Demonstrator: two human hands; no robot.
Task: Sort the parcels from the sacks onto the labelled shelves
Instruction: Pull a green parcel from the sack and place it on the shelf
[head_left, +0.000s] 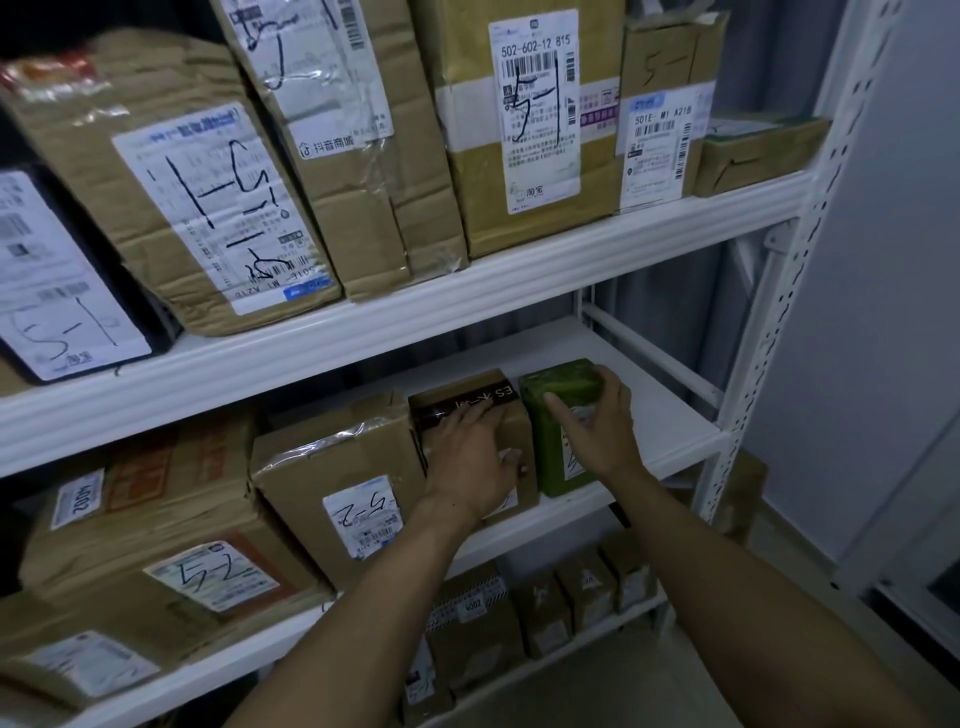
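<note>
Head view: right hand (597, 431) gripping green parcel (558, 415) on middle shelf (670, 415), centre frame; left hand (475, 457) flat on neighbouring box (470, 395). Shelves mostly stocked; sacks unseen, remainder unknown.

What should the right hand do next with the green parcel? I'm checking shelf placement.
Probably let go and draw back: the right hand grips the green parcel, which already stands on the middle shelf, close beside the brown box that the left hand steadies.
</note>
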